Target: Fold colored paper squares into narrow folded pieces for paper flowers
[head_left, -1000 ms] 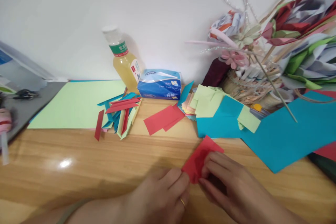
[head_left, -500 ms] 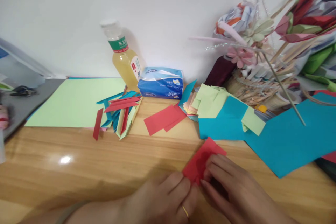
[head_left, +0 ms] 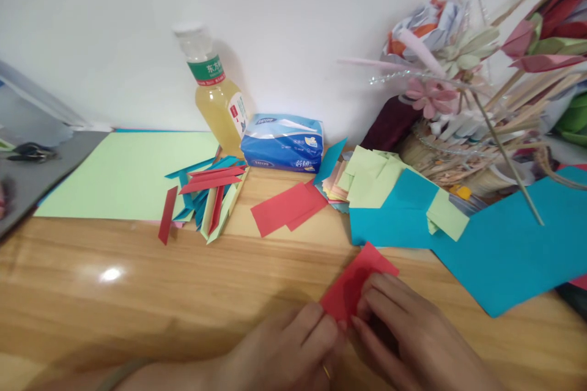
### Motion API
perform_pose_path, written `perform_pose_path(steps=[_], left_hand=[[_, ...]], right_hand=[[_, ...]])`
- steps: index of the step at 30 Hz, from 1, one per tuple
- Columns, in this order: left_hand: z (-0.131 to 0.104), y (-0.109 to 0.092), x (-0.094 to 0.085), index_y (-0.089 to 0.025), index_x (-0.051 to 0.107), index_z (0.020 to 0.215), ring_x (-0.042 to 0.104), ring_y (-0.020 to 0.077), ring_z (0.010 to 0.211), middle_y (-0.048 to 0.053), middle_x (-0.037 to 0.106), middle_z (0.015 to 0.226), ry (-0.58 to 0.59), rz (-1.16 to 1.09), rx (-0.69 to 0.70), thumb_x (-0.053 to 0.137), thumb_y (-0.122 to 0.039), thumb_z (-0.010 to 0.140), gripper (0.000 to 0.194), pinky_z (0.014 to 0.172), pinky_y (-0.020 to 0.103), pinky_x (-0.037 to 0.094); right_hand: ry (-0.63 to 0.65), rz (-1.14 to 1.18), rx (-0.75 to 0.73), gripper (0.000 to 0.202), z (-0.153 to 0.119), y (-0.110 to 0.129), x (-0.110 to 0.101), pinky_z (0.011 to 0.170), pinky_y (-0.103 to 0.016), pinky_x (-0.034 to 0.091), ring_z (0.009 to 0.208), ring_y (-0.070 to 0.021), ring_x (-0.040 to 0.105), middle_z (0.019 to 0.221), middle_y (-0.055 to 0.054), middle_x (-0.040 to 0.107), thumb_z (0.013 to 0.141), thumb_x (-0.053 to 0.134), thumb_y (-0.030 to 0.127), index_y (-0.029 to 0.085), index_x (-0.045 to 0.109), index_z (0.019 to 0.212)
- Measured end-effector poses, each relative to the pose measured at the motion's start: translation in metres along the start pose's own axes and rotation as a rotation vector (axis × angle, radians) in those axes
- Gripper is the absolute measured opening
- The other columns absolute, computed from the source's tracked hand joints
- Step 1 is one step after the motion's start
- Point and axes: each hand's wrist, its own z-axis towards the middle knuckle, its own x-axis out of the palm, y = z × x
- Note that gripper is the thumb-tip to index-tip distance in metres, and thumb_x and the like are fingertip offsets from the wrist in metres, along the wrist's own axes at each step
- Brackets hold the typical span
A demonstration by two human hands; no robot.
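Observation:
A red paper strip [head_left: 349,284] slants up from the table between my two hands. My left hand [head_left: 298,339] is closed on its lower left end, the fingers curled and a ring showing on one of them. Along the strip's right edge, my right hand [head_left: 398,317] pinches the paper with bent fingers. The lower end of the strip is hidden by my fingers, so any fold there cannot be made out. Two more red paper rectangles [head_left: 287,208] lie overlapped just beyond my hands.
Folded red, blue and green strips [head_left: 213,192] are heaped on a large light green sheet [head_left: 119,177]. Behind them stand a drink bottle [head_left: 217,104] and a tissue pack [head_left: 282,143]. Blue sheets [head_left: 495,256], green slips [head_left: 373,177] and paper flowers [head_left: 431,95] fill the right side.
The left hand has turned slightly over the lower end of the red strip, so its ring shows less. The right hand keeps its pinch. The whole view has shifted a little.

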Motion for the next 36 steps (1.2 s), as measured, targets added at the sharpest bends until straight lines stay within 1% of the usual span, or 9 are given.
perform_pose_path(steps=[5, 11, 15, 20, 24, 27, 31, 34, 36], left_hand=[[0.001, 0.000, 0.002, -0.009, 0.056, 0.108, 0.055, 0.0156, 0.078, 0.003, 0.060, 0.083, -0.056, -0.026, -0.030, 0.046, -0.020, 0.090, 0.024, 0.054, 0.023, 0.045], [-0.002, -0.001, 0.003, -0.009, 0.053, 0.116, 0.054, 0.0171, 0.088, 0.006, 0.061, 0.089, 0.012, 0.017, 0.011, 0.046, -0.024, 0.090, 0.030, 0.061, 0.023, 0.046], [-0.002, -0.001, 0.001, -0.009, 0.054, 0.116, 0.054, 0.0170, 0.085, 0.006, 0.061, 0.090, 0.014, 0.017, 0.018, 0.045, -0.023, 0.091, 0.030, 0.059, 0.024, 0.045], [0.000, 0.000, -0.004, -0.011, 0.058, 0.106, 0.054, 0.0173, 0.084, 0.006, 0.062, 0.091, -0.004, -0.010, 0.002, 0.051, -0.026, 0.088, 0.025, 0.059, 0.024, 0.046], [0.005, 0.003, -0.011, -0.012, 0.061, 0.097, 0.054, 0.0169, 0.077, 0.005, 0.062, 0.087, 0.022, -0.034, 0.006, 0.054, -0.028, 0.086, 0.021, 0.055, 0.025, 0.045], [0.007, 0.007, -0.018, -0.013, 0.061, 0.095, 0.054, 0.0167, 0.074, 0.004, 0.062, 0.084, 0.045, -0.025, 0.021, 0.054, -0.028, 0.086, 0.019, 0.059, 0.026, 0.046], [0.006, 0.015, -0.018, -0.013, 0.062, 0.092, 0.053, 0.0187, 0.083, 0.005, 0.062, 0.088, -0.035, 0.032, 0.041, 0.052, -0.023, 0.086, 0.015, 0.076, 0.031, 0.045], [0.007, 0.019, -0.013, -0.012, 0.061, 0.091, 0.053, 0.0184, 0.084, 0.004, 0.061, 0.086, -0.078, 0.092, -0.038, 0.051, -0.016, 0.086, 0.012, 0.082, 0.033, 0.042], [0.009, 0.020, -0.010, -0.012, 0.062, 0.089, 0.054, 0.0169, 0.082, 0.003, 0.061, 0.081, -0.144, 0.093, -0.109, 0.047, -0.012, 0.088, 0.015, 0.080, 0.030, 0.042]], right_hand=[[0.026, -0.035, -0.005, 0.015, 0.002, -0.001, 0.000, 0.050, -0.026, 0.046, 0.063, -0.0164, 0.057, 0.070, -0.004, 0.057, 0.085, 0.041, 0.015, 0.020, 0.049, 0.073], [0.036, -0.022, 0.012, 0.016, 0.001, 0.000, -0.001, 0.052, -0.026, 0.046, 0.063, -0.0159, 0.057, 0.071, -0.004, 0.057, 0.085, 0.040, 0.015, 0.020, 0.050, 0.074], [0.019, -0.010, 0.007, 0.015, -0.001, -0.001, -0.001, 0.055, -0.027, 0.047, 0.065, -0.0164, 0.057, 0.072, -0.004, 0.057, 0.085, 0.040, 0.016, 0.021, 0.049, 0.074], [0.059, 0.018, 0.007, 0.015, -0.002, -0.008, -0.001, 0.051, -0.025, 0.044, 0.062, -0.0146, 0.054, 0.073, -0.003, 0.055, 0.086, 0.040, 0.014, 0.021, 0.044, 0.074], [0.044, -0.029, -0.020, 0.015, -0.005, -0.020, -0.003, 0.055, -0.028, 0.045, 0.066, -0.0162, 0.054, 0.074, -0.003, 0.055, 0.086, 0.045, 0.017, 0.021, 0.043, 0.072], [0.003, -0.078, -0.130, 0.014, -0.006, -0.026, -0.008, 0.066, -0.032, 0.047, 0.076, -0.0179, 0.057, 0.081, -0.004, 0.060, 0.088, 0.046, 0.018, 0.020, 0.051, 0.075], [-0.064, -0.122, -0.355, 0.022, -0.007, -0.019, -0.019, 0.072, -0.032, 0.049, 0.081, -0.0176, 0.062, 0.086, -0.004, 0.068, 0.091, 0.041, 0.013, 0.019, 0.061, 0.085], [-0.043, -0.182, -0.463, 0.028, -0.012, -0.008, -0.022, 0.072, -0.032, 0.052, 0.084, -0.0191, 0.065, 0.091, -0.006, 0.071, 0.092, 0.037, 0.012, 0.017, 0.064, 0.095], [-0.023, -0.173, -0.517, 0.032, -0.016, -0.001, -0.019, 0.072, -0.031, 0.053, 0.087, -0.0184, 0.065, 0.096, -0.006, 0.071, 0.092, 0.034, 0.011, 0.018, 0.064, 0.101]])
